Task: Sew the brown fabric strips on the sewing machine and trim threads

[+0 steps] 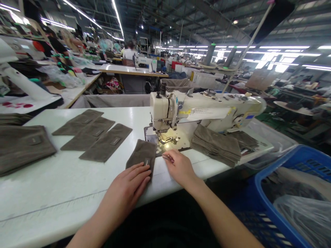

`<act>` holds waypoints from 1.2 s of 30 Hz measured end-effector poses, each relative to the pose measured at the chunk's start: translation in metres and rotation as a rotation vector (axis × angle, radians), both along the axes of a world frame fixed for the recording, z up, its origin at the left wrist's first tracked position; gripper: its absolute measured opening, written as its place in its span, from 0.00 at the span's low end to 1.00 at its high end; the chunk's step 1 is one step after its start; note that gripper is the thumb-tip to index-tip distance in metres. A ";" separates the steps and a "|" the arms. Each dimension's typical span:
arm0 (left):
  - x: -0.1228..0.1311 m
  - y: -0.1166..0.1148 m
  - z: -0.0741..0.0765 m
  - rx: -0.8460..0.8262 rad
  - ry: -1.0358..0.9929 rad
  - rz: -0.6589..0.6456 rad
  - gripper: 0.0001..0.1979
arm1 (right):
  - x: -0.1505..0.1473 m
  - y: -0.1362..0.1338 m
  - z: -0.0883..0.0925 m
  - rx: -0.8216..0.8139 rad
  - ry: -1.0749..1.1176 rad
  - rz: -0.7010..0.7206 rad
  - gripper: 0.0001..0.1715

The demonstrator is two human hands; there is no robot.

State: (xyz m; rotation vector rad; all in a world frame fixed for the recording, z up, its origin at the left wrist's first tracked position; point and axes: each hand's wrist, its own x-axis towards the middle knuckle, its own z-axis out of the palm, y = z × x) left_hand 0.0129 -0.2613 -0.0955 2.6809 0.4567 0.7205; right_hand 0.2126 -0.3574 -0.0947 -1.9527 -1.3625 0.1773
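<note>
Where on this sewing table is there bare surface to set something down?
The broadest bare patch of white tabletop lies left of the left hand, between three labelled fabric pieces and the near edge. A smaller patch separates those pieces from the sewing machine. It is crowded at far left, under larger folded fabric, and at right, under a fabric pile.

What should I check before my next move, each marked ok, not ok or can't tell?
1. Left hand on the patch: ok, fingers laid over it.
2. Label facing up: ok, beside the left fingertips.
3. Right hand free: not ok, it pinches a small item.
4. Right stack squared up: not ok, edges are uneven.
5. Machine threaded: cannot tell, too small to see.
</note>
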 end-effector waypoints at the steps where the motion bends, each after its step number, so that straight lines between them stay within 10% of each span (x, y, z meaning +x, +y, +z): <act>1: -0.001 -0.002 0.004 -0.091 -0.052 0.041 0.18 | -0.001 0.001 0.000 0.037 0.059 0.039 0.11; 8: -0.010 0.002 0.033 -0.797 -0.400 0.547 0.20 | -0.010 0.016 0.007 0.201 0.489 0.329 0.13; 13: -0.009 0.005 0.034 -1.340 -0.607 0.621 0.27 | -0.007 0.017 0.011 0.144 0.695 0.284 0.10; 36: -0.015 -0.018 0.043 -1.460 -0.567 0.519 0.26 | -0.001 -0.001 0.026 0.157 0.600 0.276 0.13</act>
